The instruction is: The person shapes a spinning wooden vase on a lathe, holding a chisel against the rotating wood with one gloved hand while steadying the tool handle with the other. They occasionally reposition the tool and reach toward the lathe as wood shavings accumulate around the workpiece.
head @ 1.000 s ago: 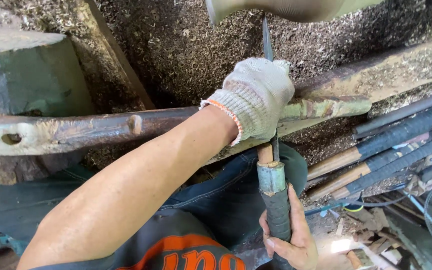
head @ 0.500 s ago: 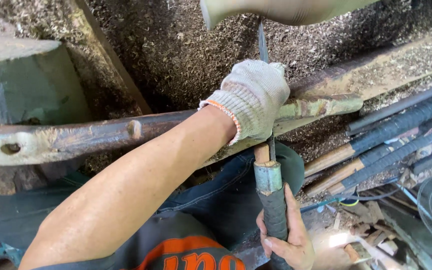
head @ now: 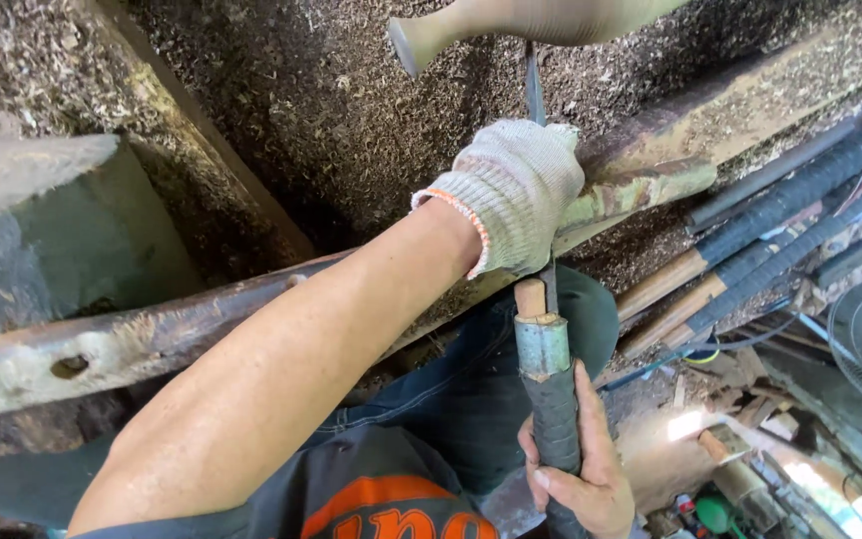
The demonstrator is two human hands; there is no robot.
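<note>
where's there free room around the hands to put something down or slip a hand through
Freest: the shavings-covered bed above the long rail, left of the turned wood piece. The grey block at far left has a bare top. Crowded: around the gloved left hand and chisel, which the right hand grips, and the spare tools stacked at right.

The left hand (head: 513,190) wore a white knitted glove with an orange-trimmed cuff. The right hand (head: 579,477) was bare. The tool handle (head: 554,404) showed black wrapping, a grey metal collar and tan wood. The turned workpiece (head: 531,20) was pale olive. The rest bar (head: 152,339) was rusty brown. The sawdust (head: 301,90) was speckled brown.
</note>
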